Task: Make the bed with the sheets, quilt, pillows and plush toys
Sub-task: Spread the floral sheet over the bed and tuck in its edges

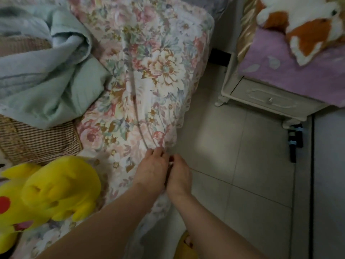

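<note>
Floral sheet: we see white cloth printed with pink, cream and brown flowers, with a long crease down its middle. Its right side hangs down, and our left hand and right hand pinch its near hem.
Quilt: pale green and crumpled in a heap, on the left of the floral sheet and overlapping its edge.
Yellow plush toy: bright yellow with a red cheek spot, lying on the floral sheet's near left part.
Orange-and-white plush toy: we find it well to the right of the floral sheet, apart from it.
</note>
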Action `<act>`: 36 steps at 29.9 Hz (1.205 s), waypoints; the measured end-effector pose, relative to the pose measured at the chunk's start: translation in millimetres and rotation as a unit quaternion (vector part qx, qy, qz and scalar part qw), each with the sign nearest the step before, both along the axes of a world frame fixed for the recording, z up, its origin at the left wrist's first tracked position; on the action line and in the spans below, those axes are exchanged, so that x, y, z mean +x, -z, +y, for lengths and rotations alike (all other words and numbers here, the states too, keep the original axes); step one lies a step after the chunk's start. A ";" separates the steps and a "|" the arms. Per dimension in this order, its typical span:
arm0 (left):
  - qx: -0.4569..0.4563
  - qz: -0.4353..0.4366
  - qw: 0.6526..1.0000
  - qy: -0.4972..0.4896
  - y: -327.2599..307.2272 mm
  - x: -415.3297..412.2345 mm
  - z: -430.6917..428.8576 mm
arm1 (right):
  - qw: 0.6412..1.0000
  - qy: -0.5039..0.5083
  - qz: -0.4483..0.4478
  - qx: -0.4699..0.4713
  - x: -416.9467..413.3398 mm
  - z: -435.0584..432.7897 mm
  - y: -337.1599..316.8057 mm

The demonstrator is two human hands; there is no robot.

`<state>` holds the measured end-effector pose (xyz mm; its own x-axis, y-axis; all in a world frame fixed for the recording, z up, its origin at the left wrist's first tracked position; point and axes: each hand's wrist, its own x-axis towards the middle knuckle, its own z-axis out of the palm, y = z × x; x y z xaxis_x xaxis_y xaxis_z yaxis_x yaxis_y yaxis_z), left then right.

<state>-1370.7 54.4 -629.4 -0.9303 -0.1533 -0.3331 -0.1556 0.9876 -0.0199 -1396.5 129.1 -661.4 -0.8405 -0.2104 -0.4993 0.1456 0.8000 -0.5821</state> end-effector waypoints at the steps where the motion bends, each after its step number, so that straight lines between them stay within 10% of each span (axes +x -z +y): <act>1: -0.002 0.004 1.000 0.010 -2.4 -5.5 -1.5 | 1.000 0.002 0.001 -0.029 -7.1 -4.5 -5.2; 8: 0.040 0.026 0.997 -0.065 -40.4 -67.3 -26.4 | 0.991 -0.060 0.057 -0.101 -60.6 -22.0 -39.4; 15: 0.037 0.037 0.996 -0.069 -62.5 -122.4 -55.7 | 0.970 0.176 -0.071 -0.150 -116.9 -57.8 -58.5; 26: 0.091 -0.039 0.992 -0.075 -18.1 -214.2 -98.1 | 0.987 0.094 -0.126 -0.015 -193.8 -75.9 -10.2; 36: 0.098 -0.020 0.995 0.009 -20.4 -274.9 -108.3 | 0.987 0.077 -0.002 0.141 -253.9 -76.4 -28.7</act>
